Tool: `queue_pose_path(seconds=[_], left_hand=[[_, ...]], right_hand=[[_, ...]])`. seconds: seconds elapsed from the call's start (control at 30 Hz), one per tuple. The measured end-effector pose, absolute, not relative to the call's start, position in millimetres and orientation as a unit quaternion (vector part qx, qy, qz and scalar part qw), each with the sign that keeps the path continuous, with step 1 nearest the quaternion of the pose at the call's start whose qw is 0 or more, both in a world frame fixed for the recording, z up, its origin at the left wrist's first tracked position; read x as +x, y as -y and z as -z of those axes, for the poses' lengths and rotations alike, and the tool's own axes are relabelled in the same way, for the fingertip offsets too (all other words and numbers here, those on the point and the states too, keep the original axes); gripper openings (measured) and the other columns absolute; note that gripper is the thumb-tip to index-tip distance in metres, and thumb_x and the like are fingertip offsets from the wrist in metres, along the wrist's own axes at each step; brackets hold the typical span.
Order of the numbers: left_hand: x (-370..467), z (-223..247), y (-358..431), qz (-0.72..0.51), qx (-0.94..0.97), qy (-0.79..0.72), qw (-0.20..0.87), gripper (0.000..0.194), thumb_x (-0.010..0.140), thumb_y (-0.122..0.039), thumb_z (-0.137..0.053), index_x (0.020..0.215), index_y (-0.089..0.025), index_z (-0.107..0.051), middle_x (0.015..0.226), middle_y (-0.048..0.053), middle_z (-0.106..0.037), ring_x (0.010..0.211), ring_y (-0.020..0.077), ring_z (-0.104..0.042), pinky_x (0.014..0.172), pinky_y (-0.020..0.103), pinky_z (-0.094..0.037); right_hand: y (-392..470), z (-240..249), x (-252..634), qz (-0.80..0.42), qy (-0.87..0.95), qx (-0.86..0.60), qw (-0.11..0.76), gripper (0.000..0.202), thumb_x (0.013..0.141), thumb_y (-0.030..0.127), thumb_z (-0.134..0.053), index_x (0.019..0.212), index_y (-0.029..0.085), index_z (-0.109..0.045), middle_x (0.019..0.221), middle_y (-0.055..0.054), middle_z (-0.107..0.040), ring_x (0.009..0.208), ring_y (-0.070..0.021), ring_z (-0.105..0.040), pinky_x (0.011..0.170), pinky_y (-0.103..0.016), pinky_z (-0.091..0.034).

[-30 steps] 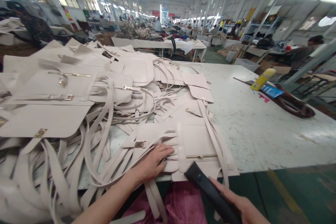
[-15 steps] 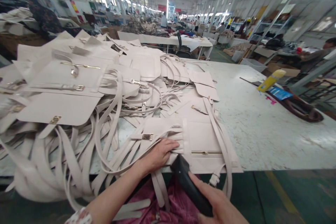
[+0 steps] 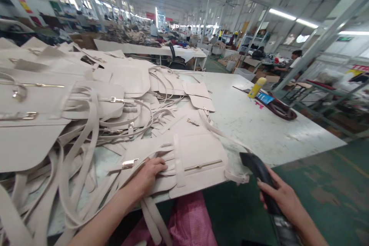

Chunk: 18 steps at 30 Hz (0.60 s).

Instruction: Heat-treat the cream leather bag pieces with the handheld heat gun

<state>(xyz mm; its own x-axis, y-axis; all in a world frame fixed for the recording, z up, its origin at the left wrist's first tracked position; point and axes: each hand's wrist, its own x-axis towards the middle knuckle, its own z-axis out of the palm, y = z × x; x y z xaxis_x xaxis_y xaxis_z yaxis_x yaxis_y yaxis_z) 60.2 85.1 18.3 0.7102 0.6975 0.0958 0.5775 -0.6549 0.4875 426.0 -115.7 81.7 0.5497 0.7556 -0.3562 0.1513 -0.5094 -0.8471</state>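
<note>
A beige bag panel (image 3: 201, 150) with a gold zipper lies at the front edge of the table. My left hand (image 3: 151, 171) is on its pleated side, fingers bent and closed on the bag material. Beside that hand is a gold buckle (image 3: 129, 163) on a strap. My right hand (image 3: 281, 196) is wrapped around a black handheld tool with an angled, flat nozzle (image 3: 255, 167). The nozzle is at the right of the bag, close to a thin beige strap (image 3: 221, 133); whether they touch I cannot tell. Two loose straps (image 3: 155, 219) hang over the table edge.
A large heap of beige bags (image 3: 34, 130) with tangled straps covers the left side. On the table (image 3: 276, 142) at the right lie a yellow bottle (image 3: 257, 87), a blue packet (image 3: 264, 97) and a coiled dark brown strap (image 3: 284, 111). Another person (image 3: 292, 63) sits farther back.
My view has turned to the right. The black tool has moved from beside my left hand out to the right of the bag. My left hand stays on the pleated side.
</note>
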Motion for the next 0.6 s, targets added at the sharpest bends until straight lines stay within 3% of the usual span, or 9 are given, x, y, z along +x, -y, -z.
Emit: queue_pose_path(seconds=[0.1,0.23,0.4,0.5,0.6], left_hand=[[50,-30,-88,-0.11,0.902,-0.36,0.21,0.04,0.073,-0.005,-0.035,0.091,-0.023,-0.065,0.104,0.001,-0.061,0.092,0.016,-0.055,0.087,0.029,-0.038],[70,-59,-77,-0.06,0.903,-0.392,0.164,0.032,0.068,-0.008,-0.042,0.086,-0.021,-0.065,0.098,0.004,-0.063,0.092,0.0206,-0.055,0.083,0.034,-0.041],[147,-62,-50,-0.122,0.922,-0.339,0.142,0.041,0.073,-0.014,-0.047,0.112,-0.02,-0.053,0.121,0.008,-0.051,0.113,0.0228,-0.043,0.097,0.041,-0.031],[177,-39,-46,-0.069,0.94,-0.305,0.136,0.051,0.072,-0.029,-0.054,0.122,-0.022,-0.044,0.134,0.009,-0.038,0.126,0.0274,-0.027,0.103,0.051,-0.017],[183,-21,-44,-0.031,0.953,-0.282,0.109,0.079,0.064,-0.051,-0.059,0.131,-0.019,-0.031,0.141,0.014,-0.025,0.131,0.0314,-0.014,0.103,0.055,-0.004]], right_hand=[[128,-94,447,-0.357,0.289,-0.794,0.397,0.083,0.071,0.045,-0.06,0.138,0.025,-0.014,0.044,0.006,-0.059,0.036,-0.0187,-0.056,0.037,-0.029,-0.044],[148,-95,431,-0.452,0.332,-0.734,0.383,0.079,0.072,0.038,-0.057,0.138,0.024,-0.015,0.045,0.007,-0.056,0.034,-0.014,-0.05,0.035,-0.024,-0.043],[145,-75,396,-0.55,0.332,-0.657,0.394,0.079,0.065,0.034,-0.061,0.135,0.029,-0.025,0.069,0.004,-0.058,0.037,-0.0083,-0.049,0.032,-0.018,-0.04],[129,-67,394,-0.553,0.321,-0.647,0.416,0.082,0.063,0.037,-0.062,0.135,0.027,-0.024,0.068,0.003,-0.059,0.035,-0.0097,-0.05,0.029,-0.019,-0.04],[112,-67,403,-0.507,0.288,-0.679,0.445,0.085,0.066,0.037,-0.062,0.137,0.02,-0.018,0.051,0.005,-0.057,0.033,-0.0129,-0.052,0.03,-0.021,-0.042]])
